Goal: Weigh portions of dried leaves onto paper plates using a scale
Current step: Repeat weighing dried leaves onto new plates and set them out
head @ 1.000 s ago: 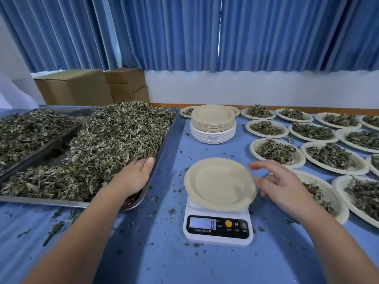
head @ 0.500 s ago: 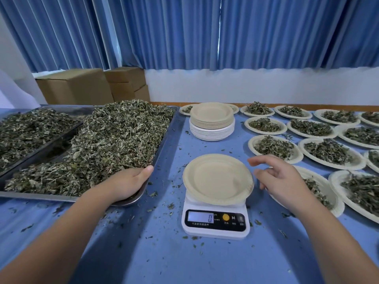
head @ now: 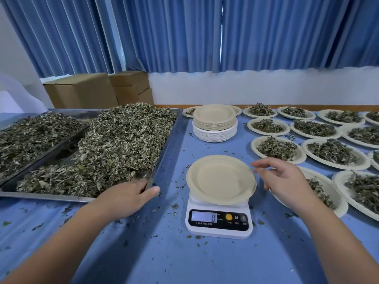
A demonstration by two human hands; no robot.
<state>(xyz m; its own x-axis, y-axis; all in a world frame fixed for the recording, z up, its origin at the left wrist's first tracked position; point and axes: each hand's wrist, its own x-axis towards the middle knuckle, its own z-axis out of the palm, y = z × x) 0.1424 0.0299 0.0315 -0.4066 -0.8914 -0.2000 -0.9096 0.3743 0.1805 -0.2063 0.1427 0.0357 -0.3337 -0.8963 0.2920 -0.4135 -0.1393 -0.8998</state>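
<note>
An empty tan paper plate (head: 220, 179) sits on the white digital scale (head: 218, 224), whose display reads 0. My right hand (head: 287, 182) hovers just right of the plate's rim, fingers loosely spread and holding nothing. A heap of dried leaves (head: 123, 140) fills the metal tray (head: 168, 140) on the left. My left hand (head: 127, 196) lies over the tray's near right corner, fingers curled over the rim into the tray and thumb outside it. Whether any leaves are under the fingers is hidden.
A stack of unused plates (head: 215, 123) stands behind the scale. Several plates with leaf portions (head: 276, 148) cover the table's right side, one of them right under my right hand. A second tray of leaves (head: 30, 138) is at far left. Leaf crumbs litter the blue table (head: 164, 253).
My left hand has drawn back from the leaf heap to the tray's corner. My right hand has moved slightly away from the plate on the scale. The display has gone from 8 to 0.
</note>
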